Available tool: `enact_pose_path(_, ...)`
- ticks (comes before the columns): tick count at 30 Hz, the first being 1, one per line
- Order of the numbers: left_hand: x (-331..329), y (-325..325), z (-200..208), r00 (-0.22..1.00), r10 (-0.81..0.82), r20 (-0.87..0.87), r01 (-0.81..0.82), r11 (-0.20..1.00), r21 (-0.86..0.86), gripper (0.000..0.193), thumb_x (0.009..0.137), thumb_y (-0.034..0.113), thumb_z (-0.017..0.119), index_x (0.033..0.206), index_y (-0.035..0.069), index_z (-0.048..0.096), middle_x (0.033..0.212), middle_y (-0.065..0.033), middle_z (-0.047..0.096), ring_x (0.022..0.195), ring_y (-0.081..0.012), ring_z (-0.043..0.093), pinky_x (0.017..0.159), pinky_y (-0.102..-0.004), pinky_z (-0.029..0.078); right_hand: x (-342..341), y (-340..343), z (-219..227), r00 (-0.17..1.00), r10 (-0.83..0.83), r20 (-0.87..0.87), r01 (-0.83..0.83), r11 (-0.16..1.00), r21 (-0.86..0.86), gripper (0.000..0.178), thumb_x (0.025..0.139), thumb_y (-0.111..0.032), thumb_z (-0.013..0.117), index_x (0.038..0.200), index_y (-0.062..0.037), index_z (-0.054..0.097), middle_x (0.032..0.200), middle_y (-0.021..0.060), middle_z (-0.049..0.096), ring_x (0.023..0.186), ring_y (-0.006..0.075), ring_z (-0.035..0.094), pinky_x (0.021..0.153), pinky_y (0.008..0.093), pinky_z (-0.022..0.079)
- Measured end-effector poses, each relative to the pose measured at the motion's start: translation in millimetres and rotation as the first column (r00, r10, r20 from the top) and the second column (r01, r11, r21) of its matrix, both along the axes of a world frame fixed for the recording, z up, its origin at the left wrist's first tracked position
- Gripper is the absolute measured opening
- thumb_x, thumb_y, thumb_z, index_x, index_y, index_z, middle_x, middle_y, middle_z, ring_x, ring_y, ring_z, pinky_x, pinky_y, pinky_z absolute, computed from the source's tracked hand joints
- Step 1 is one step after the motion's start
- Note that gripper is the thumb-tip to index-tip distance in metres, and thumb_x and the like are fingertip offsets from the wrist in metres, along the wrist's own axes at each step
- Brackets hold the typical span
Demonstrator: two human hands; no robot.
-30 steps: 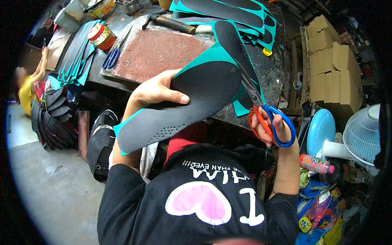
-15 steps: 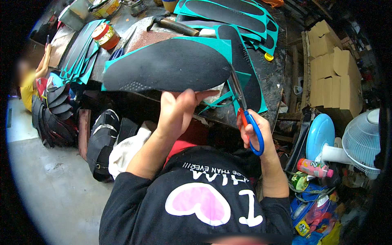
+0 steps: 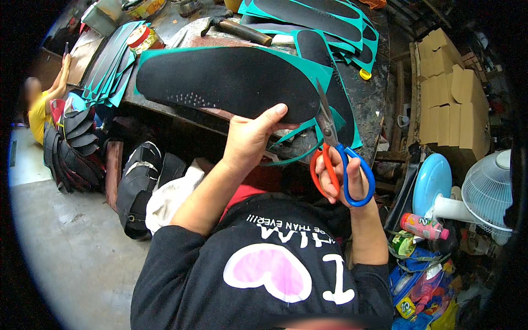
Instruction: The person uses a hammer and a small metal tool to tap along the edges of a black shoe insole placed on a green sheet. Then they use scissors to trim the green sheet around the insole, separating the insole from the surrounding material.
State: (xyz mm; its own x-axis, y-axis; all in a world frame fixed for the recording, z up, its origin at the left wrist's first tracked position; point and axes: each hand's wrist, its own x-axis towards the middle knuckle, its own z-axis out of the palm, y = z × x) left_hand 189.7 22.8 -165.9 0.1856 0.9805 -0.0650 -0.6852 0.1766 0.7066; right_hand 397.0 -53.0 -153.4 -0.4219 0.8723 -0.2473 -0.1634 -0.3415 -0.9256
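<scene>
My left hand [image 3: 250, 135] grips the lower edge of a black insole sheet [image 3: 220, 80], its thumb pressed on top. Teal material borders the sole shape along its far side and at both ends, and a patch of pale dots marks the near side. In my right hand [image 3: 352, 179] are scissors [image 3: 328, 129] with one red and one blue handle loop. Their handles are spread, and the blades reach the sheet's right end, at the teal margin. A narrow teal strip [image 3: 297, 159] curls below that end, beside the blades.
Behind the sheet lie a hammer [image 3: 242, 31] and a red-lidded jar [image 3: 144, 39]. Teal-edged insole sheets are piled at the back [image 3: 313, 19] and left [image 3: 110, 69] of the dark table. Cardboard [image 3: 451, 104] and a fan [image 3: 487, 187] stand right; another person [image 3: 38, 113] is far left.
The insole sheet has shifted right and tilted, its right end lower. My left thumb now lies on top of it. The scissors' handles have spread apart and the blades have opened.
</scene>
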Motion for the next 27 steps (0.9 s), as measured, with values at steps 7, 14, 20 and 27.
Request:
enact_pose_path(7, -10, 10, 3, 0.991, 0.033, -0.129, -0.04, 0.998, -0.052, 0.025, 0.085, 0.004, 0.068, 0.109, -0.004, 0.064, 0.104, -0.013, 0.068, 0.089, -0.02, 0.068, 0.079, -0.031, 0.056, 12, -7, 1, 0.999, -0.006, 0.036, 0.006, 1.0, -0.008, 0.077, 0.084, -0.076, 0.043, 0.096, -0.0012, 0.055, 0.048, -0.0006, 0.046, 0.035, 0.006, 0.039, 0.035, 0.0179, 0.031)
enact_pose_path(14, -5, 8, 5, 0.987, 0.015, -0.162, -0.009, 0.999, 0.037, 0.03, 0.084, 0.003, 0.07, 0.112, -0.002, 0.063, 0.107, -0.0114, 0.067, 0.094, -0.0186, 0.066, 0.086, -0.0323, 0.053, 2, 0, -7, 1.0, 0.025, 0.013, -0.026, 0.999, 0.024, 0.092, 0.076, -0.086, 0.037, 0.101, 0.0013, 0.053, 0.051, -0.0007, 0.047, 0.039, 0.0076, 0.042, 0.037, 0.0188, 0.034)
enact_pose_path(20, -6, 6, 5, 0.989, -0.007, -0.145, 0.012, 0.999, 0.031, 0.027, 0.083, 0.004, 0.071, 0.108, -0.003, 0.064, 0.103, -0.0109, 0.068, 0.092, -0.0179, 0.066, 0.084, -0.0314, 0.054, 2, -2, -3, 0.998, 0.021, 0.064, -0.021, 1.0, 0.005, 0.092, 0.076, -0.086, 0.036, 0.099, 0.0008, 0.052, 0.051, -0.0012, 0.046, 0.038, 0.007, 0.041, 0.036, 0.0182, 0.033)
enact_pose_path(27, -5, 3, 4, 0.966, -0.107, -0.235, 0.126, 0.99, 0.065, 0.031, 0.081, 0.005, 0.072, 0.11, -0.003, 0.063, 0.102, -0.0097, 0.067, 0.091, -0.0175, 0.065, 0.084, -0.0316, 0.053, -2, 0, -3, 0.999, -0.036, 0.019, 0.035, 0.998, 0.061, 0.092, 0.075, -0.087, 0.037, 0.099, 0.0003, 0.053, 0.051, -0.0013, 0.046, 0.039, 0.0067, 0.042, 0.037, 0.0173, 0.033)
